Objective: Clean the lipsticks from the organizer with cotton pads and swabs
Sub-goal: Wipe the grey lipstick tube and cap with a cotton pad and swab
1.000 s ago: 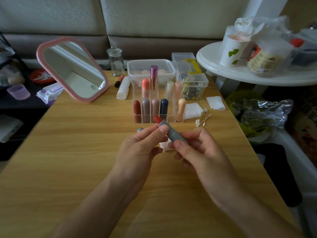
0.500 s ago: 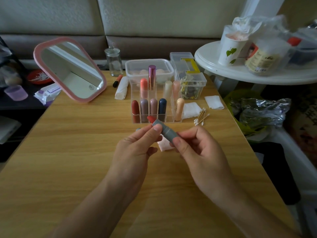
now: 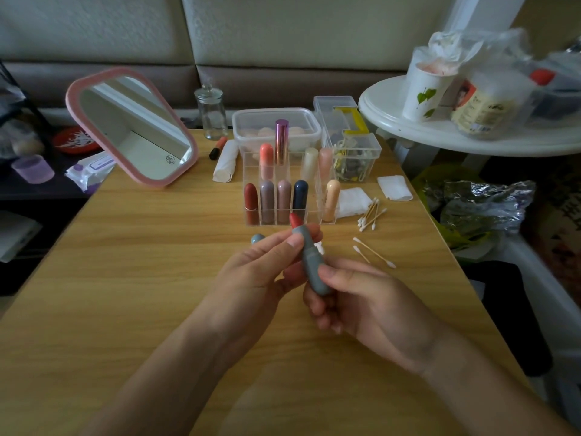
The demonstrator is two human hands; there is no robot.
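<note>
Both hands hold one uncapped grey lipstick (image 3: 309,264) with a red tip, nearly upright above the table. My left hand (image 3: 254,278) pinches its upper part near the red tip. My right hand (image 3: 361,300) grips its base. A grey cap (image 3: 257,238) lies on the table beside my left fingers. A bit of white cotton pad (image 3: 319,247) shows behind the lipstick. The clear organizer (image 3: 284,215) behind holds several capped lipsticks. Two cotton swabs (image 3: 374,252) lie to the right, and a pile of cotton swabs (image 3: 371,215) lies by the stacked cotton pads (image 3: 352,202).
A pink-framed mirror (image 3: 132,127) leans at the back left. A glass jar (image 3: 212,113), a clear tub (image 3: 276,124) and a box of clips (image 3: 355,155) stand behind the organizer. A white round side table (image 3: 408,127) with cups and bags is at the right.
The lipstick has been turned from a leftward slant to nearly upright. My right hand slid down to its base, uncovering two swabs on the table.
</note>
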